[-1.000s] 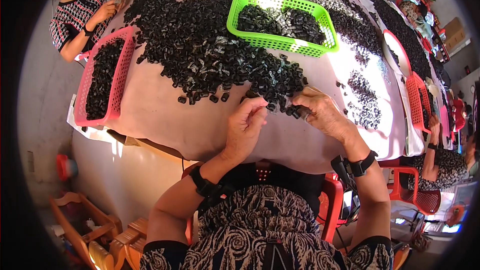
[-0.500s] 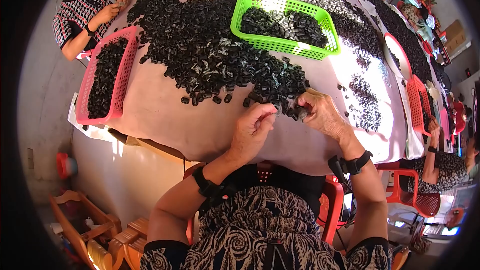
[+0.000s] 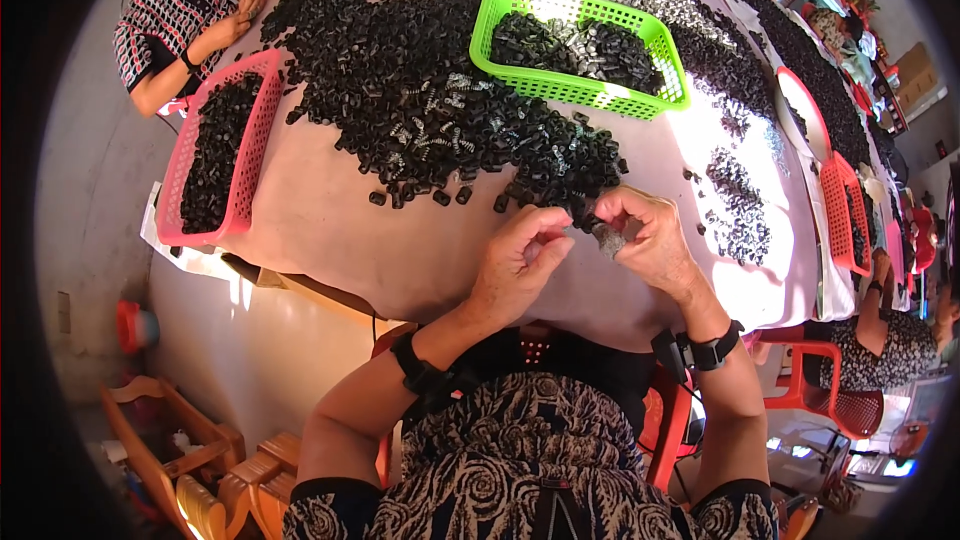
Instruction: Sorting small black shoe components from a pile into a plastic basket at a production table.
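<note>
My left hand (image 3: 512, 268) is held over the near part of the table, thumb and fingertips closed in a pinch; whatever it grips is too small to make out. Close beside it, my right hand (image 3: 658, 248) pinches a small black part at its fingertips, with a greyish mesh-like piece (image 3: 609, 241) showing under the fingers. Just beyond both hands spreads a heap of small black parts (image 3: 400, 90), with several shiny coil springs (image 3: 440, 143) lying among them.
A green basket (image 3: 580, 96) of black parts stands behind the heap, and a pink basket (image 3: 262, 130) of them at the left. Another person (image 3: 180, 20) works at the far left. Farther right are a red basket (image 3: 833, 230), a round tray (image 3: 803, 105) and other people.
My left hand has shifted slightly right, closer to the right hand. The right hand has turned a little, and the greyish piece shows more plainly.
</note>
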Motion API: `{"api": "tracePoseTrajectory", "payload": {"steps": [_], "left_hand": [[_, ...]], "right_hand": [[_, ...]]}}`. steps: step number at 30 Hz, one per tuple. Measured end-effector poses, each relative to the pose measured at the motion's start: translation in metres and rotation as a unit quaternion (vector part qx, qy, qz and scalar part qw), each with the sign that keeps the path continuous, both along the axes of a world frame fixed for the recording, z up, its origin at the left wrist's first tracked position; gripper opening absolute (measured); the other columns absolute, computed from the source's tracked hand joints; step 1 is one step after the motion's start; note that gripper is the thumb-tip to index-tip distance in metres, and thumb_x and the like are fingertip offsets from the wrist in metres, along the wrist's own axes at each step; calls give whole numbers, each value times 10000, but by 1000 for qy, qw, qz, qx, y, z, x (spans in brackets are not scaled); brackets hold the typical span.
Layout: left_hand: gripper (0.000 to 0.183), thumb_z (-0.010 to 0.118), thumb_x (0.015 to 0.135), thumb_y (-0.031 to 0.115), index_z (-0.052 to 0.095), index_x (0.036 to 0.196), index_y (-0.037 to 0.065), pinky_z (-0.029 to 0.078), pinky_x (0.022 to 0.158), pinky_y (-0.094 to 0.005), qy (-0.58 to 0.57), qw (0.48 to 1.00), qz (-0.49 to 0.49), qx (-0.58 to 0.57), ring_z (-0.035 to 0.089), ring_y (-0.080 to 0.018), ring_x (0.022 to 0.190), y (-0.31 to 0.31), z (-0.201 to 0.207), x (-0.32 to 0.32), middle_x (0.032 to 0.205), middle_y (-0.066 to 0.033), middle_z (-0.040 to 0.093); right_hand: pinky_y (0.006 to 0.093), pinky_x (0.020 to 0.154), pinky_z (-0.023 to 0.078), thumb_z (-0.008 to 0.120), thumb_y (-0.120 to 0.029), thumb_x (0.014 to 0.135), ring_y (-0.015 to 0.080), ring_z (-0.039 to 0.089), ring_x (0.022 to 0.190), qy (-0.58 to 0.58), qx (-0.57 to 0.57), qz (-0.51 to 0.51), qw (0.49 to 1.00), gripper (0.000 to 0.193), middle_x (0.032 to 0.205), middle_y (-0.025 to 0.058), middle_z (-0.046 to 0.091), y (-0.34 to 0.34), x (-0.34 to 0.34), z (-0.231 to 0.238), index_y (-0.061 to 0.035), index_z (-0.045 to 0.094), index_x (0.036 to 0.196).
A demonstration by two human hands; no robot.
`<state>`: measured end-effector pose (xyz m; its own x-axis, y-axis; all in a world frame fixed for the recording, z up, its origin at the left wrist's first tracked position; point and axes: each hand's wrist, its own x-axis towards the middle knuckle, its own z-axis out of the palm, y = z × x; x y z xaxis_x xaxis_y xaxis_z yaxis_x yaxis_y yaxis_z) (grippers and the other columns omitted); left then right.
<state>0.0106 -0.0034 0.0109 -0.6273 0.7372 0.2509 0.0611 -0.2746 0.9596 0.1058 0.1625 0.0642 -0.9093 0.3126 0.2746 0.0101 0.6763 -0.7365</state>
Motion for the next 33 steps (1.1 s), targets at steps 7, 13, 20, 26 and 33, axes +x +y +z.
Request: {"api": "tracePoseTrajectory", "payload": {"steps": [7, 13, 20, 26, 33], "left_hand": [[257, 627, 868, -29, 604, 1122, 6, 485, 676, -210, -38, 995, -31, 90, 548, -84, 786, 4, -1, 1, 984, -36, 537], [201, 630, 861, -38, 631, 1057, 9, 490, 659, -210, -12, 995, -9, 101, 549, -82, 784, 5, -2, 1, 994, -36, 535], [154, 532, 931, 1, 558, 1083, 11, 516, 663, -244, -51, 996, -56, 44, 619, -128, 836, 1, 1, -3, 984, -68, 584], [149, 500, 968, 65, 534, 1107, 21, 496, 629, -237, -94, 993, -68, 17, 609, -115, 766, 0, 2, -6, 912, -65, 622], [162, 503, 968, 67, 546, 1116, 18, 492, 630, -230, -109, 994, -31, 1, 591, -103, 738, 1, -4, -6, 897, -59, 620]], "right_hand": [[222, 610, 465, 722, 18, 745, 58, 551, 690, 68, -181, 21, 981, 182, 791, 6, 616, -23, 4, -13, -27, 622, 891], [234, 614, 471, 702, 25, 769, 61, 564, 703, 42, -98, 19, 994, 166, 799, 3, 626, -25, 14, -10, -37, 634, 907], [228, 639, 468, 618, 46, 827, 41, 549, 714, 53, -167, -95, 980, 108, 835, -13, 637, 16, 31, -17, -10, 628, 918], [195, 688, 444, 562, 61, 852, 41, 540, 731, 2, -90, -165, 982, 120, 800, 2, 614, 61, 44, -18, 2, 625, 936], [246, 690, 475, 583, 72, 810, 111, 597, 750, 5, -52, -117, 992, 188, 869, 48, 633, 46, 40, -30, -8, 628, 975]]}}
